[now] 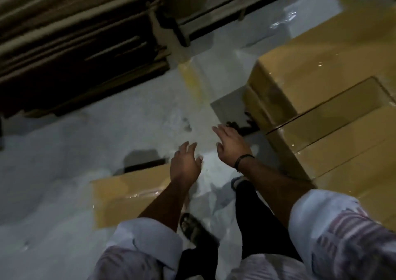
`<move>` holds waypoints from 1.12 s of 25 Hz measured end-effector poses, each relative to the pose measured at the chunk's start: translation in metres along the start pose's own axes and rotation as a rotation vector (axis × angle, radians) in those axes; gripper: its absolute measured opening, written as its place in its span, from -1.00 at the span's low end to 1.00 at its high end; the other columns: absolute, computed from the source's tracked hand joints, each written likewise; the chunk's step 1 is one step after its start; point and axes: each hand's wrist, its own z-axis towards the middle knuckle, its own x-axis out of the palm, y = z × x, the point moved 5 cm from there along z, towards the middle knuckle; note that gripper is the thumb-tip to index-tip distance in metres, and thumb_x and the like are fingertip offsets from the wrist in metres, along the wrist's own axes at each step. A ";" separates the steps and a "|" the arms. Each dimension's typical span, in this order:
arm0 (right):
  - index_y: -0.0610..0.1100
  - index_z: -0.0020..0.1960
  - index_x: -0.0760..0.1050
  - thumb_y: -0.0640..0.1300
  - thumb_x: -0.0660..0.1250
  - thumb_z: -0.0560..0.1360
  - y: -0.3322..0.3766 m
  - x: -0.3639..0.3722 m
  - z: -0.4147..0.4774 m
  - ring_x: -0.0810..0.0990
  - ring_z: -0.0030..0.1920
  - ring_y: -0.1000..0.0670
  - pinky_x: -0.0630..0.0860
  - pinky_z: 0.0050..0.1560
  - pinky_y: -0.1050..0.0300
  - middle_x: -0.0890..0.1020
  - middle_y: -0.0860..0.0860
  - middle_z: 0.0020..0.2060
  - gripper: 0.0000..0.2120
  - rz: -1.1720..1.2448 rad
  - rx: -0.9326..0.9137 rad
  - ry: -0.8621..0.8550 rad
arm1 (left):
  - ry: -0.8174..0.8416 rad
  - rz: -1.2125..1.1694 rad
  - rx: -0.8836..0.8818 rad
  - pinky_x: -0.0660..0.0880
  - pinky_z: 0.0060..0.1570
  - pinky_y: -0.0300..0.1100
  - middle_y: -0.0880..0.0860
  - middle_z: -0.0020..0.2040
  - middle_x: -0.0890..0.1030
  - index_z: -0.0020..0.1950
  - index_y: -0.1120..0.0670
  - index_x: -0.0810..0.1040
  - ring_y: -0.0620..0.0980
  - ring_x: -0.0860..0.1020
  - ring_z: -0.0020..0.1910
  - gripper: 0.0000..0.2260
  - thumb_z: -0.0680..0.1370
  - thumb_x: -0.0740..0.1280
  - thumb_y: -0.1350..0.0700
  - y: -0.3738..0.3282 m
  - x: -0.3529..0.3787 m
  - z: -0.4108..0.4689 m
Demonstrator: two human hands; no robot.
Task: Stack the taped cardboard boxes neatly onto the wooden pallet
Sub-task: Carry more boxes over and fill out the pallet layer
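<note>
Cardboard on both sides: one taped box (128, 196) low on the floor (64, 151) beneath the left forearm, a taped stack (321, 112) close on the right. Left grip (185, 164) and right grip (230, 144) spread wide, fingers straight, holding nothing, hanging between the two. Wooden pallet (225, 10) well apart, at the far side. Probable hazards: glossy floor plus open sandal (192, 228), hence a slip mid-carry; slick tape, hence a sliding hold; dim light, hence a misjudged reach or crooked stack.

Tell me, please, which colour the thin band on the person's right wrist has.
Black. The wrist band shows best in the head view.
</note>
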 end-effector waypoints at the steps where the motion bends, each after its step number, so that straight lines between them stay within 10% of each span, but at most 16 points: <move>1: -0.07 0.57 0.24 -0.16 0.23 0.57 0.030 0.025 -0.006 0.27 0.48 -0.16 0.26 0.48 -0.05 0.32 -0.10 0.52 -0.43 -0.015 -0.026 0.029 | -0.018 -0.057 -0.045 0.42 0.36 0.04 0.10 0.58 0.32 0.56 -0.01 0.36 0.19 0.43 0.42 -0.51 0.64 0.27 -0.07 0.033 -0.001 -0.019; 11: -0.03 0.59 0.19 -0.13 0.22 0.61 0.213 0.256 -0.053 0.21 0.52 -0.12 0.27 0.47 -0.07 0.27 -0.06 0.55 -0.43 -0.195 -0.324 0.428 | -0.152 -0.483 -0.631 0.50 0.22 0.07 0.15 0.44 0.46 0.51 0.04 0.42 0.25 0.53 0.29 -0.50 0.62 0.33 -0.12 0.325 0.059 -0.182; 28: 0.03 0.61 -0.10 0.22 0.36 0.52 0.215 0.555 0.175 -0.02 0.57 -0.32 0.35 0.40 -0.31 -0.16 -0.11 0.61 -0.12 -0.827 -0.903 0.573 | -0.624 -0.988 -1.279 0.35 0.41 0.09 0.28 0.60 0.04 0.64 0.02 0.20 0.32 0.24 0.51 -0.24 0.54 0.48 -0.07 0.441 0.333 -0.070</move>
